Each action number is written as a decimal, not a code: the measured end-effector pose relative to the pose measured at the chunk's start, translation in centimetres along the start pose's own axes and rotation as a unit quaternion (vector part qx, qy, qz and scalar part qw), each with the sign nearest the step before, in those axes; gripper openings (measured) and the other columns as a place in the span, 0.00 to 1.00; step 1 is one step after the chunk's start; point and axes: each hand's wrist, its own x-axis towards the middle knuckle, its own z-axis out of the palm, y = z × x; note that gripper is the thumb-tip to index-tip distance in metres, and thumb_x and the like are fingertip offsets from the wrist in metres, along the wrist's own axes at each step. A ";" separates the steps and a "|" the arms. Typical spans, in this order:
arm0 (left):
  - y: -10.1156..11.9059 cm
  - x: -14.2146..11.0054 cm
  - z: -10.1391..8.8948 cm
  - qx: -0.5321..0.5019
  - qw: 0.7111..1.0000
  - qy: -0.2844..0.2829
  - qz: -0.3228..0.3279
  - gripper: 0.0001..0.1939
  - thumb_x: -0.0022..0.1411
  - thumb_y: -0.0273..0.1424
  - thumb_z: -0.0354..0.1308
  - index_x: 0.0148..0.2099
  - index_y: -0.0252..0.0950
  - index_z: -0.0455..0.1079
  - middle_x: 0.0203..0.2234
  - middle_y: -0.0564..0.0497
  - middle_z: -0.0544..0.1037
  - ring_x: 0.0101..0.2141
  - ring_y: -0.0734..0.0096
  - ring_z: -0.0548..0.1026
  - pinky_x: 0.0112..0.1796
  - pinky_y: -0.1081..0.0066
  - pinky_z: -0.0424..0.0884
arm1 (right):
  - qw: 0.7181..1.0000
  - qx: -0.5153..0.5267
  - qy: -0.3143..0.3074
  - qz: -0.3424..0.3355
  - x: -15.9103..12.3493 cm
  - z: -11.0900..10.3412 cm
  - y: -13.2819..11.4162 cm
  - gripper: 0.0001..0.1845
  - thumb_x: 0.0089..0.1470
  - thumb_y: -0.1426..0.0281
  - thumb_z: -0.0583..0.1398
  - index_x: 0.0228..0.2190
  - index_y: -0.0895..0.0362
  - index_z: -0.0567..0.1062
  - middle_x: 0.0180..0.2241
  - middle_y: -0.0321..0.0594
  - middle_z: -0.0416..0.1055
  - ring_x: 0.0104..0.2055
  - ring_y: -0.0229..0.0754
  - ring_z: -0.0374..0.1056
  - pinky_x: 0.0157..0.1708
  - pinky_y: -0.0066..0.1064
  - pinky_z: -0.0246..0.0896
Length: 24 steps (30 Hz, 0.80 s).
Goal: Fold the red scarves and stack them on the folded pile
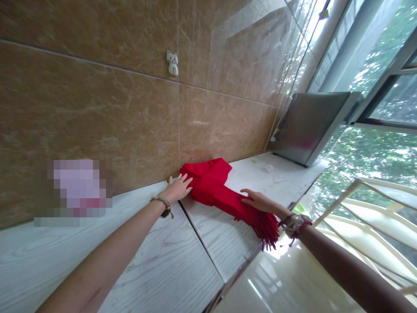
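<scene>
A red scarf [208, 189] with a fringed end lies on the white wood-grain table, partly folded over itself and reaching the wall side. Its fringe hangs near the front edge. My left hand [178, 188] rests with spread fingers on the scarf's left end, close to the wall. Over the fringed part, my right hand [257, 201] lies with its fingers stretched out and a little apart. Neither hand grips the cloth. Both wrists wear bracelets.
Brown tiles form the wall [97, 117], which bears a small white cat figure [173, 63]. A grey refrigerator [309, 126] appears at the right. Beyond the table's front edge stands a cream shelf rack [368, 217]. A pixelated patch covers something at the left.
</scene>
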 end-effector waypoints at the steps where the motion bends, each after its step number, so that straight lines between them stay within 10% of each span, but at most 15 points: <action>1: 0.2 0.1 0.0 0.001 1.000 0.013 0.000 0.23 0.60 0.32 0.45 0.58 0.38 0.57 0.59 0.39 0.53 0.59 0.52 0.49 0.52 0.43 0.43 | 1.000 0.003 0.008 -0.003 -0.4 0.0 0.1 0.21 0.53 0.66 0.54 0.49 0.56 0.66 0.33 0.43 0.74 0.33 0.43 0.69 0.33 0.31 0.62; 4: 0.9 0.3 0.0 -0.032 0.998 0.052 0.028 0.24 0.63 0.31 0.40 0.60 0.35 0.54 0.59 0.38 0.54 0.59 0.57 0.50 0.54 0.50 0.45 | 1.000 0.007 0.018 -0.003 -1.5 -0.8 0.4 0.23 0.51 0.65 0.55 0.50 0.56 0.65 0.36 0.44 0.73 0.34 0.43 0.68 0.36 0.32 0.62; 9: 2.1 0.0 0.2 -0.104 0.991 -0.042 0.072 0.30 0.61 0.42 0.44 0.62 0.36 0.48 0.59 0.38 0.54 0.59 0.53 0.51 0.53 0.49 0.45 | 0.995 0.090 -0.015 0.048 -3.1 -1.9 1.9 0.25 0.48 0.66 0.57 0.49 0.58 0.65 0.28 0.38 0.71 0.27 0.37 0.66 0.25 0.26 0.60; 14: 3.0 0.5 -0.3 -0.191 0.979 0.050 0.056 0.30 0.56 0.37 0.52 0.60 0.32 0.54 0.52 0.39 0.66 0.51 0.59 0.66 0.50 0.65 0.59 | 0.993 0.107 -0.014 0.056 -2.9 -2.6 2.5 0.20 0.48 0.70 0.56 0.45 0.58 0.69 0.26 0.37 0.70 0.24 0.37 0.65 0.23 0.27 0.61; 24: 0.1 0.5 0.4 -0.074 0.986 0.061 0.137 0.28 0.51 0.18 0.46 0.56 0.34 0.61 0.52 0.44 0.67 0.51 0.66 0.65 0.54 0.62 0.53 | 0.956 -0.101 0.125 -0.244 1.2 1.2 -8.3 0.32 0.49 0.67 0.59 0.55 0.57 0.58 0.56 0.53 0.55 0.57 0.54 0.51 0.49 0.46 0.57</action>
